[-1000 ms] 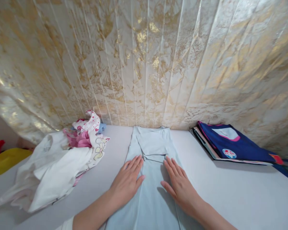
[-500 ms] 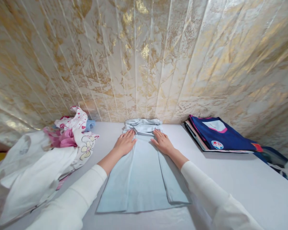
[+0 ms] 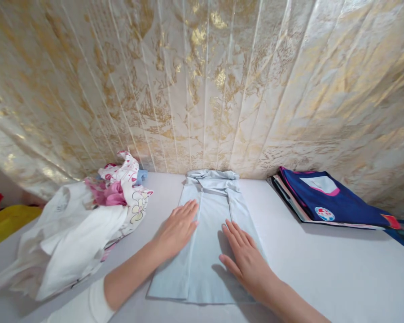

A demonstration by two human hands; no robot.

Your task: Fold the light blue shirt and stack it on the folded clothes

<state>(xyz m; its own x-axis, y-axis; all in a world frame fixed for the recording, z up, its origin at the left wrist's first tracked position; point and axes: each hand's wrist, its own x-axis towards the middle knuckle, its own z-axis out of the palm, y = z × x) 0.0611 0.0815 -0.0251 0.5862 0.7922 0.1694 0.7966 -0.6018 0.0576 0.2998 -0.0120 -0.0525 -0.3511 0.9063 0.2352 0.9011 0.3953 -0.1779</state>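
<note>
A pale blue garment (image 3: 207, 251), its two sides folded in toward the middle, lies on the white table (image 3: 326, 278). Its far end, by the curtain, is bunched and looks like a collar or hood. My left hand (image 3: 179, 229) is over the garment's left folded side, fingers stretched out and close together. Above the right half hovers my right hand (image 3: 244, 255), flat with the thumb apart, casting a shadow on the cloth. Neither hand grips anything.
On the left lies a loose heap of clothes (image 3: 74, 229), white and pink, with a yellow cloth (image 3: 11, 222) beyond it. A stack of folded garments (image 3: 336, 197), dark blue on top, sits at the right. A gold-patterned curtain (image 3: 202, 85) hangs behind the table.
Both hands have drawn back from the garment's far end toward me. The right hand has lifted off the cloth. The whole view has shifted, so things appear further right.
</note>
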